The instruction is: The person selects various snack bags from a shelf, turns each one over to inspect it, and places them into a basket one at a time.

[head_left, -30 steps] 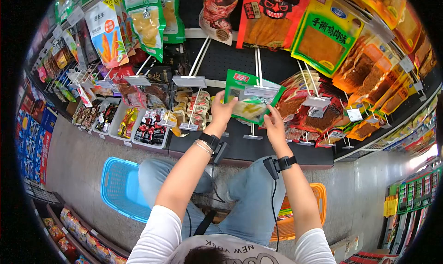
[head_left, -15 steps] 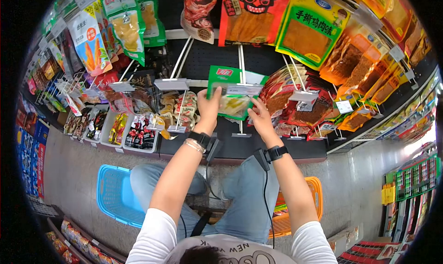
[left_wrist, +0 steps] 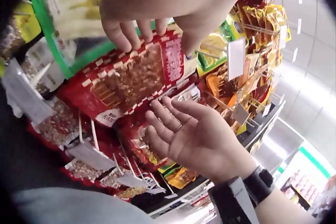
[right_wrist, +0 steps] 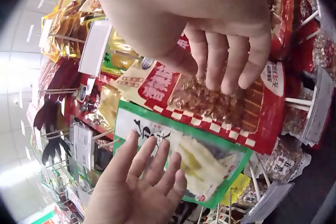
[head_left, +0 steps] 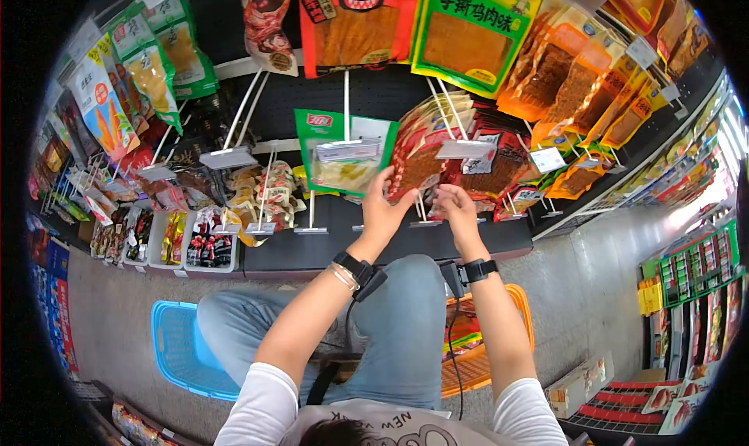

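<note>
- The red packet (head_left: 416, 173) hangs among similar red packs, just right of the green packet (head_left: 326, 179), whose edge it meets in the wrist views.
- The left hand (head_left: 382, 221) is loosely spread, its fingertips over the packet's edge; whether they touch it, I cannot tell. It has hold of nothing.
- The right hand (head_left: 462, 215) is half open with bent, relaxed fingers, carrying nothing, in front of the red packs.
- A one-sided pinch could let the glossy wrapper slip or swing, as no palm supports it.
- The packs sit close together, so a pull might drag a neighbour along or knock the green packet.
- The price tag (head_left: 466, 149) stands at the front and could snag a packet drawn forward at a slant.
</note>
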{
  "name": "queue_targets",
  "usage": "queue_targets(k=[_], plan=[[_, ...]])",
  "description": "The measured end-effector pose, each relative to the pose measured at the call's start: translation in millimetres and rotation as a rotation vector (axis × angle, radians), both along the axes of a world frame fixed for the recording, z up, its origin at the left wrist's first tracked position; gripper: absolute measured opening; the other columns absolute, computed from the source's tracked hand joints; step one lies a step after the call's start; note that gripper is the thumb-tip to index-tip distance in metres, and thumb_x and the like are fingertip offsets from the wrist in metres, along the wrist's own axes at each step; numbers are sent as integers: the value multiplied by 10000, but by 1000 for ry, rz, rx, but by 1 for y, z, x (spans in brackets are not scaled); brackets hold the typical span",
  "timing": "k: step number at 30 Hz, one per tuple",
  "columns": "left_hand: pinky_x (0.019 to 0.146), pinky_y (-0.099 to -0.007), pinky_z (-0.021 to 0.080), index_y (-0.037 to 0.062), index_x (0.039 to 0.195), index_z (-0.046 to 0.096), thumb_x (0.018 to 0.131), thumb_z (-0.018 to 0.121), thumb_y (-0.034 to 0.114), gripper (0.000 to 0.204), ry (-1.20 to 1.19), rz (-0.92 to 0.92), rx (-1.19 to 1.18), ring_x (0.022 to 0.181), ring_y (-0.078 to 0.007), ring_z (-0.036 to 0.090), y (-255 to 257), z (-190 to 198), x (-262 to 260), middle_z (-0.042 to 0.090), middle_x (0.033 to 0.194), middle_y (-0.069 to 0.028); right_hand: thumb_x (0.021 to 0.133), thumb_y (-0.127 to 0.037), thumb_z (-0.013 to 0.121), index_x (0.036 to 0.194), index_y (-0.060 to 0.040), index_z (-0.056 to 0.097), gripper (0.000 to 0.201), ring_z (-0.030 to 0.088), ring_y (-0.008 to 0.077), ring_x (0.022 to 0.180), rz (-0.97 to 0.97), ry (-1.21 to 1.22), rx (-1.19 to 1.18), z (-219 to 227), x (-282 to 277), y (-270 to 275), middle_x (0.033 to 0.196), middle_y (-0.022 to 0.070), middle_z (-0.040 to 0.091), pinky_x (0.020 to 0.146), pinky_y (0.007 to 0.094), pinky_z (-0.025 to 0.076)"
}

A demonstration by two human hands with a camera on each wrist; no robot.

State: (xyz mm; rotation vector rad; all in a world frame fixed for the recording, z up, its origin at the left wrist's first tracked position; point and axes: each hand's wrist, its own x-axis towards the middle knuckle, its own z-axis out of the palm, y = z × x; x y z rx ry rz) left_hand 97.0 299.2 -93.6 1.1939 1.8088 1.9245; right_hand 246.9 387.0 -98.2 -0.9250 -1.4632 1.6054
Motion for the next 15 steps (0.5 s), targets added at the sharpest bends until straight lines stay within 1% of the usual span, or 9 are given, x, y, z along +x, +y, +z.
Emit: queue_targets(k=[1, 2, 5, 6, 9, 12, 15], plan=[[765, -305, 482, 14, 1161, 531, 735, 756, 211, 520, 90, 77, 20, 899, -191, 587, 10, -4, 2, 604, 1070, -104, 875, -73, 516, 1137, -41, 531, 264, 591, 140, 924, -17, -5, 10, 2, 0, 0, 1097, 72, 604, 751, 252, 486], [784, -327, 469, 17, 1148, 527, 729, 754, 207, 513, 162, 147, 38, 891, -223, 584, 18, -8, 4, 605, 1038, -117, 865, -64, 530, 1191, -33, 500, 329, 574, 137, 960, -4, -54, 27, 2, 1, 3, 1183, 90, 562, 767, 253, 477], [759, -343, 463, 19, 1078, 552, 704, 756, 174, 453, 63, 142, 36, 840, -238, 561, 31, -12, 7, 589, 946, -118, 861, -56, 536, 1232, -21, 460, 380, 557, 129, 989, -26, -86, 116, 4, 2, 6, 1252, 106, 514, 777, 249, 465], [729, -346, 469, 25, 1021, 569, 708, 751, 157, 386, 102, 185, 25, 791, -240, 569, 33, -12, 8, 588, 923, -111, 816, -43, 587, 1249, 11, 436, 461, 577, 169, 981, -56, -34, 169, 2, -1, 10, 1225, 147, 521, 781, 268, 465], [693, -352, 477, 34, 1013, 592, 713, 744, 140, 352, 34, 175, 23, 724, -235, 569, 35, -12, 13, 584, 885, -102, 820, -36, 577, 1285, 13, 397, 501, 564, 200, 1027, -49, -9, 190, -2, -4, 14, 1273, 164, 479, 824, 288, 460], [686, -353, 486, 36, 1024, 617, 740, 724, 181, 336, 118, 160, 45, 725, -262, 606, 36, -10, 17, 622, 867, -125, 820, -37, 582, 1318, 11, 359, 548, 517, 232, 1120, -9, -47, 269, -12, -9, 27, 1321, 176, 427, 889, 306, 438], [707, -344, 491, 38, 1058, 620, 776, 688, 229, 347, 121, 109, -76, 788, -282, 638, 45, -19, 15, 654, 865, -155, 822, -32, 582, 1342, 10, 332, 579, 459, 250, 1198, 39, -13, 186, -12, -16, 23, 1340, 172, 411, 953, 326, 401]])
